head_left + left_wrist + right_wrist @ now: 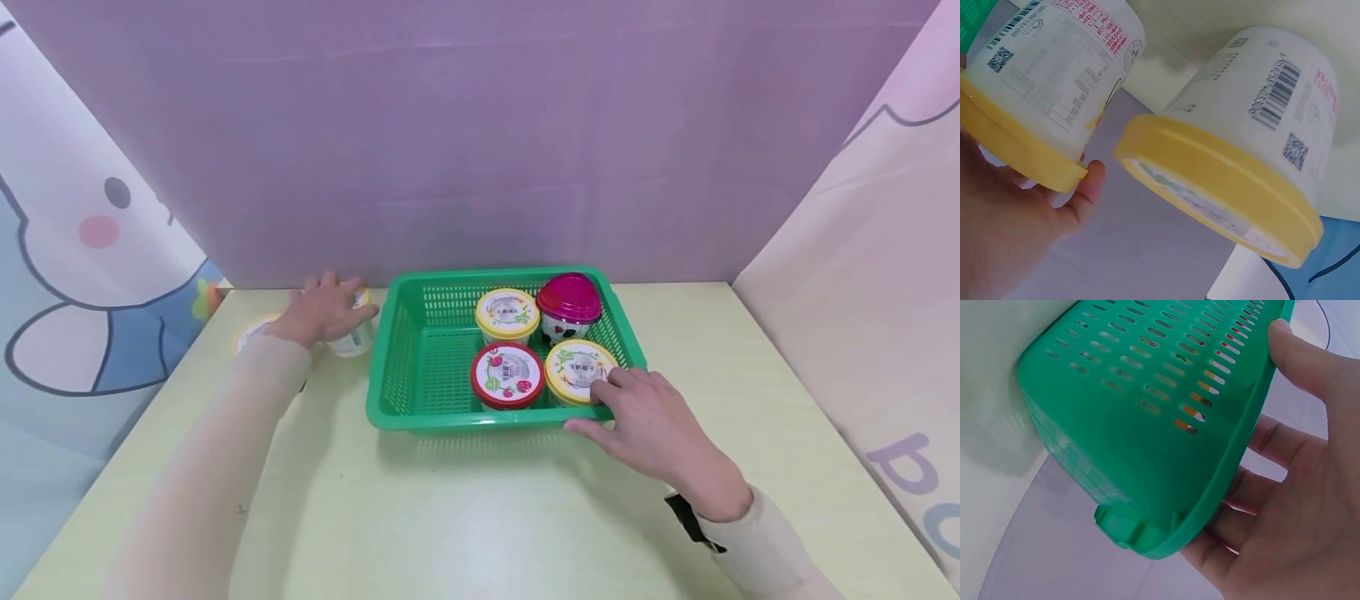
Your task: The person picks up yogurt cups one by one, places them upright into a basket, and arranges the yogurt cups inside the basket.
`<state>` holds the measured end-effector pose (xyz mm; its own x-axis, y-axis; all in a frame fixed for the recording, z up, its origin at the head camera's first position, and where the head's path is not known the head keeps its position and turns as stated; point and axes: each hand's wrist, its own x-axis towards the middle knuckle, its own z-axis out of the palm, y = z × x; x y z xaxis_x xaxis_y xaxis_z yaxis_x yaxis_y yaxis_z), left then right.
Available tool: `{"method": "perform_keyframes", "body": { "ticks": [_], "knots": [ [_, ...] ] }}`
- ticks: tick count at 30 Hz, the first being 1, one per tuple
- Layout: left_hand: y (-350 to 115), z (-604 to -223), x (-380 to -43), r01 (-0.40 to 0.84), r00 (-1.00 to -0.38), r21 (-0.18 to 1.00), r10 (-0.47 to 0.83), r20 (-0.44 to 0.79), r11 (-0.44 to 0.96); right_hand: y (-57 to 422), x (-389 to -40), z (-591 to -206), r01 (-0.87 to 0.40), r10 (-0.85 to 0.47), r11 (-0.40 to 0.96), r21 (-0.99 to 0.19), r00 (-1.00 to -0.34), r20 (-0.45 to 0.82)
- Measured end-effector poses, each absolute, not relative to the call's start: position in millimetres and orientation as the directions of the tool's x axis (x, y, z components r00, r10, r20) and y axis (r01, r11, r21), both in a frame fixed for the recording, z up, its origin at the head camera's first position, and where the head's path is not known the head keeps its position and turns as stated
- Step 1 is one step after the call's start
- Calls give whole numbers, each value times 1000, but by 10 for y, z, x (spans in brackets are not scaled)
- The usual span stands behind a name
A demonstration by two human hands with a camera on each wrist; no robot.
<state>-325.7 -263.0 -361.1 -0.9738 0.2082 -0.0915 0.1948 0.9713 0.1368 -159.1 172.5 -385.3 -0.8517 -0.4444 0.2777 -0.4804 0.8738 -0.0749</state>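
My left hand [322, 312] holds a white tub [352, 340] with a yellow lid, just left of the green basket. In the left wrist view its fingers lie around the lid's edge. A second yellow-lidded tub [1254, 106] stands beside it, partly hidden by the left wrist in the head view. My right hand [651, 421] grips the basket [465, 422] at its near right rim, thumb outside and fingers over the inside. The basket contains two yellow-lidded tubs [507, 313], a red-lidded tub [507, 377] and a magenta-lidded tub [570, 298].
The basket stands on a pale table [465, 517] near the purple back wall [480, 142]. Printed cloth panels [862, 275] border both sides. The tubs inside fill the basket's right part; its left part shows bare green mesh.
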Motion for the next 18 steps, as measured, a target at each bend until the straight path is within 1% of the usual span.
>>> {"method": "perform_keyframes", "body": {
  "ticks": [9,18],
  "knots": [
    [-2602,-3446,-3253,194,-975,109,203,-85,975,1727,-1594,-3855,-487,-451,871,-67,-846,284],
    [-2573,-3208,-3247,173,-983,166,182,-37,971,1729,-1593,-3854,-491,-455,869,-61,-841,291]
  ]
}}
